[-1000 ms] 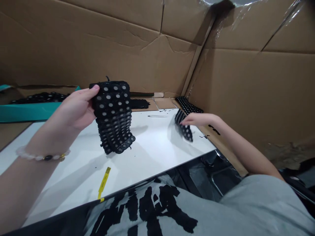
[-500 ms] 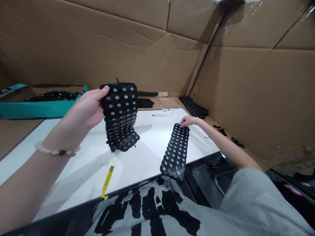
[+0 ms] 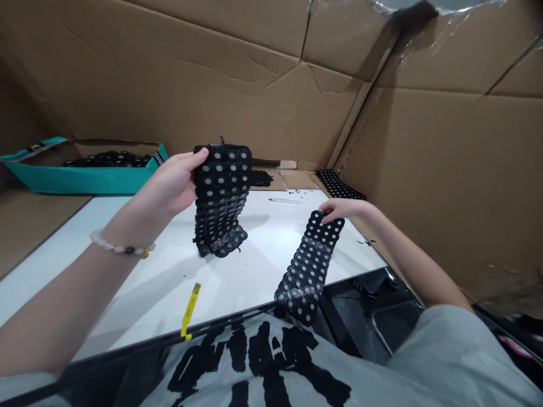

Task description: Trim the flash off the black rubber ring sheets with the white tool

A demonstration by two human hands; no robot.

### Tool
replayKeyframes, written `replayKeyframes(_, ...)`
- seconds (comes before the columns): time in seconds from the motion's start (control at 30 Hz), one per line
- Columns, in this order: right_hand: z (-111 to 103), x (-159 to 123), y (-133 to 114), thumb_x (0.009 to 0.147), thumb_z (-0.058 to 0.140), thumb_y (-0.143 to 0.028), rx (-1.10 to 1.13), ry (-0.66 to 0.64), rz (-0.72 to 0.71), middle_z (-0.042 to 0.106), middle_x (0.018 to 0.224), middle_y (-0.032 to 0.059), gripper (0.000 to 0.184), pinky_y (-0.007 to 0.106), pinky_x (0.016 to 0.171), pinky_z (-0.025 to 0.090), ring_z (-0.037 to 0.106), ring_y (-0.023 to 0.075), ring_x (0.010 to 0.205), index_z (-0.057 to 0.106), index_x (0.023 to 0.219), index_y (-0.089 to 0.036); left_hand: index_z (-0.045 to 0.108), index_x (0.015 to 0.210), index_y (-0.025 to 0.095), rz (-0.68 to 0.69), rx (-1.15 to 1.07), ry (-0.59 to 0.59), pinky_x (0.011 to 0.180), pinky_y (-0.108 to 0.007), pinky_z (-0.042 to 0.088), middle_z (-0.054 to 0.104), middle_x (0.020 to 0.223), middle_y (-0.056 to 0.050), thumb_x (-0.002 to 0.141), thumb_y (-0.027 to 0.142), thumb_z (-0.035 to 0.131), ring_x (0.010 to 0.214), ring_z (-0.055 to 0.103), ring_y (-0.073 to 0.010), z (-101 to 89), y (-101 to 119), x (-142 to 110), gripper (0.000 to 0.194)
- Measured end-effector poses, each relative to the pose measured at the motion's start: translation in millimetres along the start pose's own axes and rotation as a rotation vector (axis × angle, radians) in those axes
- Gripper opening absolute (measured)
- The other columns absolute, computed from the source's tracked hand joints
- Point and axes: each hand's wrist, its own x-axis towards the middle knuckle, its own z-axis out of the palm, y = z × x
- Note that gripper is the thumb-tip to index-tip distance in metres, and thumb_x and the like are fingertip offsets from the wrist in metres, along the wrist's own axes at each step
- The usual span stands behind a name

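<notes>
Black dotted bundle (image 3: 221, 189) is upright over white tabletop (image 3: 237, 282), upper corner pinched in left hand (image 3: 173, 182). Second dotted strip (image 3: 311, 254) slants toward tabletop's near edge, top end pinched by right hand (image 3: 343, 208). Yellow tag (image 3: 190, 308) lies at near edge; teal box (image 3: 85, 180), far left, holds black dotted pieces (image 3: 112, 160).

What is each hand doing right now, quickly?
Left hand: closed, holding a black dotted piece near its upper corner.
Right hand: closed, pinching another black dotted strip by its upper end.
</notes>
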Motion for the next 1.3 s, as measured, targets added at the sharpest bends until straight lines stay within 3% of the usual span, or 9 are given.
replayKeyframes(0.17, -26.3, -66.4, -92.6, 0.078, 0.072, -0.051, 0.123, 0.067, -0.425, 0.069, 0.084, 0.0029, 0.036, 0.027, 0.067, 0.046, 0.061, 0.0153, 0.076, 0.073, 0.091, -0.017, 0.07, 0.082, 0.015, 0.004, 0.059, -0.001, 0.081, -0.031, 0.053, 0.074, 0.084, -0.007, 0.091, 0.026, 0.063, 0.084, 0.07, -0.0195, 6.3, -8.7, -2.9, 0.016)
replayKeyframes(0.23, -28.5, -77.4, -128.6, 0.078, 0.073, -0.049, 0.147, 0.223, -0.577, 0.069, 0.082, 0.0031, 0.033, 0.027, 0.066, 0.045, 0.059, 0.0144, 0.073, 0.073, 0.088, -0.018, 0.069, 0.082, 0.016, 0.024, 0.112, -0.029, 0.079, -0.035, 0.055, 0.073, 0.081, -0.007, 0.087, 0.033, 0.068, 0.082, 0.071, -0.0224, 9.5, -12.4, -6.9, 0.018)
replayKeyframes(0.4, -17.9, -41.2, -185.3, 0.074, 0.079, -0.046, 0.145, 0.527, -0.788, 0.068, 0.078, 0.0026, 0.034, 0.028, 0.066, 0.043, 0.056, 0.0141, 0.071, 0.073, 0.085, -0.015, 0.07, 0.081, 0.016, 0.041, 0.169, -0.141, 0.07, -0.034, 0.055, 0.072, 0.079, -0.009, 0.078, 0.043, 0.075, 0.078, 0.07, -0.0242, 14.8, -15.1, -23.5, 0.028)
replayKeyframes(0.57, -10.5, 6.2, -207.8, 0.079, 0.073, -0.042, 0.137, 0.701, -0.829, 0.068, 0.082, 0.0021, 0.027, 0.029, 0.073, 0.043, 0.056, 0.0151, 0.076, 0.072, 0.087, -0.016, 0.072, 0.08, 0.018, 0.065, 0.18, -0.167, 0.061, -0.03, 0.051, 0.071, 0.074, -0.006, 0.076, 0.041, 0.076, 0.072, 0.067, -0.0219, 18.8, -12.7, -34.7, 0.024)
replayKeyframes(0.73, -11.0, 18.8, -210.0, 0.083, 0.066, -0.042, 0.126, 0.812, -0.787, 0.066, 0.087, 0.0033, 0.027, 0.032, 0.078, 0.043, 0.057, 0.018, 0.084, 0.069, 0.091, -0.017, 0.071, 0.08, 0.017, 0.1, 0.135, -0.152, 0.063, -0.029, 0.05, 0.071, 0.074, -0.004, 0.076, 0.035, 0.073, 0.077, 0.067, -0.0224, 21.2, -12.5, -34.7, 0.018)
replayKeyframes(0.9, -10.4, 31.5, -207.1, 0.079, 0.069, -0.049, 0.097, 0.939, -0.79, 0.064, 0.1, 0.0043, 0.033, 0.038, 0.092, 0.043, 0.057, 0.0215, 0.099, 0.065, 0.096, -0.021, 0.071, 0.083, 0.018, 0.103, 0.043, -0.159, 0.068, -0.029, 0.054, 0.072, 0.075, -0.005, 0.081, 0.048, 0.072, 0.082, 0.07, -0.0237, 21.7, -12.9, -33.4, 0.03)
replayKeyframes(1.07, -13.8, 51.8, -200.3, 0.077, 0.072, -0.059, 0.309, 0.802, -0.852, 0.063, 0.117, 0.0067, 0.056, 0.041, 0.103, 0.045, 0.058, 0.0227, 0.113, 0.059, 0.118, -0.023, 0.072, 0.087, 0.018, 0.136, 0.051, -0.153, 0.072, -0.031, 0.055, 0.075, 0.08, -0.006, 0.072, 0.042, 0.083, 0.087, 0.072, -0.0262, 20.7, -15.9, -33.9, 0.03)
replayKeyframes(1.2, -0.2, 81.6, -180.4, 0.077, 0.069, -0.067, 0.606, 0.453, -0.841, 0.061, 0.13, 0.008, 0.075, 0.043, 0.104, 0.048, 0.058, 0.0239, 0.121, 0.048, 0.136, -0.026, 0.073, 0.088, 0.019, 0.151, 0.025, -0.111, 0.075, -0.032, 0.056, 0.076, 0.083, -0.004, 0.076, 0.038, 0.082, 0.089, 0.072, -0.025, 19.2, -10.3, -32.3, 0.025)
replayKeyframes(1.3, 28.4, 108.5, -161.3, 0.061, 0.083, -0.061, 0.702, 0.15, -0.765, 0.063, 0.129, 0.0102, 0.082, 0.045, 0.103, 0.05, 0.059, 0.0267, 0.12, 0.056, 0.128, -0.022, 0.072, 0.083, 0.019, 0.177, -0.042, -0.059, 0.078, -0.029, 0.054, 0.076, 0.083, -0.002, 0.087, 0.029, 0.073, 0.089, 0.071, -0.0198, 15.8, 3.4, -31.4, 0.011)
